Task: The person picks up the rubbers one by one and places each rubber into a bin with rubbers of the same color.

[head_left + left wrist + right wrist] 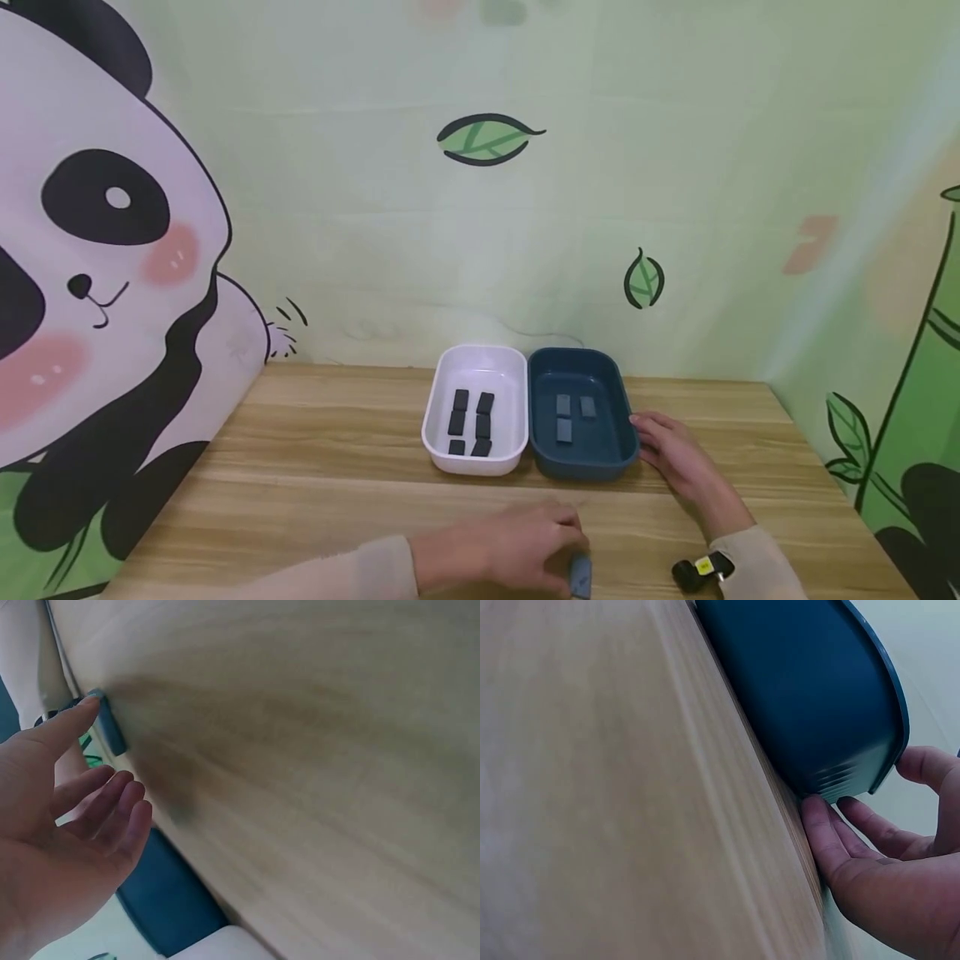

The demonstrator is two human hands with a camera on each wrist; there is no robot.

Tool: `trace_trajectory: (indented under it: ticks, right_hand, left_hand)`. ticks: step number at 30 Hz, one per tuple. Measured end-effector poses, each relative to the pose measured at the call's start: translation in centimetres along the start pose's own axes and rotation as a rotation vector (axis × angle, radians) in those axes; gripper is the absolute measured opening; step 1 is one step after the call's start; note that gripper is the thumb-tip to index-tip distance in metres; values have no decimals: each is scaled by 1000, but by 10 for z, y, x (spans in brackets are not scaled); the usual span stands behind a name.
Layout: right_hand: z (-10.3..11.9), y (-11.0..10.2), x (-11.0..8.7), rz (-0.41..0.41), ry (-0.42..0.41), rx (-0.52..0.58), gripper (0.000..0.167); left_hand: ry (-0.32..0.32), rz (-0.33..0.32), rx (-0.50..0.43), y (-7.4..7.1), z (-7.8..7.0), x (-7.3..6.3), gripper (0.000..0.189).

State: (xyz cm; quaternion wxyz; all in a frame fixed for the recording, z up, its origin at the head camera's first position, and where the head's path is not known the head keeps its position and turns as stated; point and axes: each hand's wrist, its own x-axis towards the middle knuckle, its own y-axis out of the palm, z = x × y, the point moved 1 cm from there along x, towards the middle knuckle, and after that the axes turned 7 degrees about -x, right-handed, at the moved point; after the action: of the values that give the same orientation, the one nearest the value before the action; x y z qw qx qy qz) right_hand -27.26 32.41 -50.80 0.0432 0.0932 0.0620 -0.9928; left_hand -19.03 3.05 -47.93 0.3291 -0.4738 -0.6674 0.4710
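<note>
In the head view a small blue-grey block lies on the wooden table near its front edge. My left hand reaches to it from the left. The left wrist view has the thumb tip overlapping one end of that block, with the loosely bent fingers near its other end. At the dark blue tray, my right hand touches the right side. Its thumb is at the rim and its fingertips are low on the outer wall. Three blue-grey blocks lie inside that tray.
A white tray stands directly left of the blue one and holds several black blocks. Both trays stand near the back of the table, before a printed wall. A black strap device is on the right wrist.
</note>
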Motion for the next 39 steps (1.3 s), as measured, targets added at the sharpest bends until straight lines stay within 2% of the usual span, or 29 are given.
trace_trajectory:
  ticks: [3,9,14,18,22,27,30,35,39]
  right_hand:
    - [-1,0,0,-1,-1,3,59]
    - [-2,-1,1,-6,0,0,60]
    - [-3,0,2,-11,6,4,60]
    - [-3,0,2,-14,2,12,59]
    - [-2,-1,2,-11,-1,10,59]
    - [-1,-1,1,-2,9,-19,61]
    - [-2,-2,1,4,14,-32,63]
    - [-3,-2,1,10,13,-25,65]
    - [-3,-2,2,3,9,-8,64]
  left_hand:
    - [-1,3,-36,4,-1,0,43]
    - [-9,12,-50,7,-2,3,39]
    - [-35,43,-141,7,0,6,38]
    - [-5,16,-165,2,2,10,38]
    - [13,-70,-144,-11,3,18,41]
    - [-34,-173,-120,-42,5,31,42]
    - [-67,-211,-119,-58,9,40,44]
    - [-129,-280,-144,-75,27,57,46]
    - [-205,-311,-171,-78,51,73,45]
